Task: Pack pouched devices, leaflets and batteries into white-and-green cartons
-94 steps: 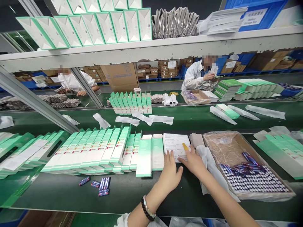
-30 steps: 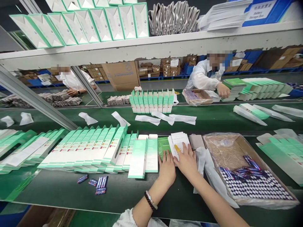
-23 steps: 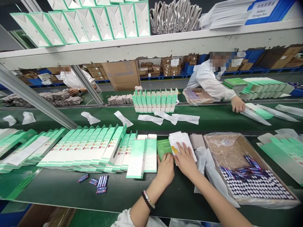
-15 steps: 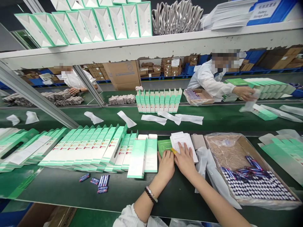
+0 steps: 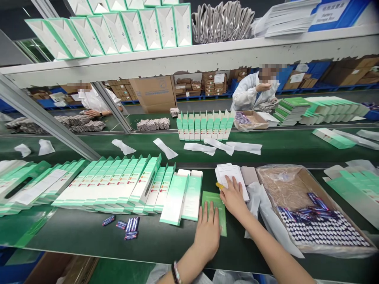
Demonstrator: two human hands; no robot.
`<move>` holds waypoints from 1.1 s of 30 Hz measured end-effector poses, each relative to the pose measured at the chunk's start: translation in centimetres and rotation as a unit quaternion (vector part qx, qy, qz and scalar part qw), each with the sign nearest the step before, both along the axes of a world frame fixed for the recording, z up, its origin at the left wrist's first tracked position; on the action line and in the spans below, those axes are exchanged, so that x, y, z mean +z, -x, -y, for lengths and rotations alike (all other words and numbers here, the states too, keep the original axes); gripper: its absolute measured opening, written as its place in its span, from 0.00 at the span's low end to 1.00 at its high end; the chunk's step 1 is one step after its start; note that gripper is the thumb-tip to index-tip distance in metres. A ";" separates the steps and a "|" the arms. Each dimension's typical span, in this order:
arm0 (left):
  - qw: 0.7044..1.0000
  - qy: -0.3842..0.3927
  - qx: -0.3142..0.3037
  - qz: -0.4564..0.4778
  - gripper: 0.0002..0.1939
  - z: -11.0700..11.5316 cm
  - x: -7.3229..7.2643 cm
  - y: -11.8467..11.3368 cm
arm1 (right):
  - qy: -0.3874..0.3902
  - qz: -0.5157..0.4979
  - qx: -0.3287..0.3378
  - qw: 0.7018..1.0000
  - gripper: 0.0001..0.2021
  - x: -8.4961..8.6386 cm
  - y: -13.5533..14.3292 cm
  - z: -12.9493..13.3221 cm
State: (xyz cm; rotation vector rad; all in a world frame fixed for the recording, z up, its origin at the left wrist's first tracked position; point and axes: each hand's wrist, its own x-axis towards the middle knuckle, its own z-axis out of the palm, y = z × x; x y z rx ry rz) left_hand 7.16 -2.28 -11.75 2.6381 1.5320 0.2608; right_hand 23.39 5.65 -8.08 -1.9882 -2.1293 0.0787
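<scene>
The left hand point(image 5: 207, 232) lies wide on the green booklet point(image 5: 223, 223), palm down, with its fingers nearly straight and a little apart. It presses from above and does not pinch. The booklet is on the dark green bench point(image 5: 89, 236), at the near side of the white leaflets point(image 5: 233, 171), and it is a little tilted. The right hand point(image 5: 235, 197) is also wide, and its fingers rest on the leaflets. One of its fingers wears a yellow cover point(image 5: 219, 185).

The booklet looks light, thin and rather soft, so it probably can bend at a corner. Its surface seems smooth and may slide under a flat palm. A good hold would be at a long edge, with the thumb below and the fingers above. The leaflets look even lighter, and loose sheets can slip from one another; both sides should be held together.

Just right of the leaflets there is a grey pouch point(image 5: 249, 174), and nearer are thin white sleeves point(image 5: 274, 225). Farther right is a shallow carton point(image 5: 274, 173) with many batteries point(image 5: 325, 228). On the left, white and green boxes point(image 5: 174, 201) lean in a row, and some loose batteries point(image 5: 132, 225) are at their near side.

At the far bench, one worker point(image 5: 248, 92) on the right holds something white near the face; another worker point(image 5: 94, 98) is on the left.
</scene>
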 end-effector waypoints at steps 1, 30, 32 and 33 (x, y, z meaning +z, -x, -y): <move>0.999 0.024 -0.033 0.001 0.38 1.4 0.0 0.8 | -0.001 -0.003 0.000 1.000 0.17 0.0 0.0 0.0; 0.506 0.401 0.104 0.756 0.37 1.0 12.8 5.4 | -0.340 -0.307 0.138 0.878 0.12 9.8 2.3 10.9; 0.395 0.482 0.146 0.769 0.36 0.9 12.3 4.6 | -0.271 -0.257 0.290 0.882 0.08 9.5 4.0 11.1; 0.371 0.490 0.182 0.767 0.33 0.9 12.1 4.4 | -0.234 -0.243 0.344 0.876 0.06 9.2 4.4 11.2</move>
